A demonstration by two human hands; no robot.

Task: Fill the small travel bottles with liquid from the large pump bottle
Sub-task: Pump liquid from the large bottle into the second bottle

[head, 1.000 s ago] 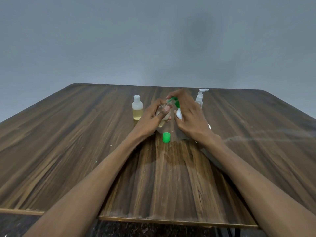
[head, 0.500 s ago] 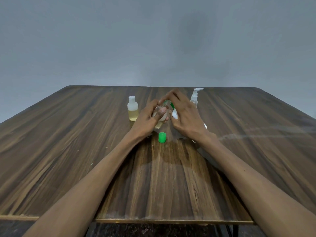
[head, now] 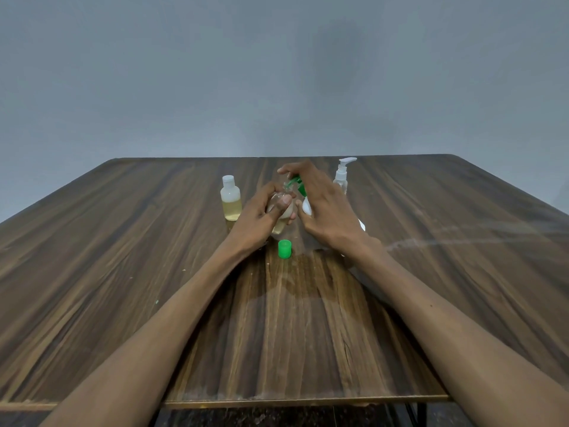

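My left hand [head: 261, 214] grips a small clear travel bottle [head: 279, 224], tilted, its open neck up toward a green pump nozzle [head: 295, 181]. My right hand [head: 323, 208] lies over the large white pump bottle [head: 307, 207], fingers curled on its green pump head. Most of the large bottle is hidden behind that hand. A green cap [head: 284, 249] stands on the table just in front of both hands.
A capped small bottle [head: 231, 202] with yellowish liquid stands left of my hands. A clear bottle with a white pump [head: 342, 177] stands behind my right hand. The wooden table [head: 123, 272] stretches wide on both sides; its near edge is at the bottom.
Both hands stay together at the bottles. My right hand's fingers have shifted a little on the green pump head, and the head camera has moved slightly.
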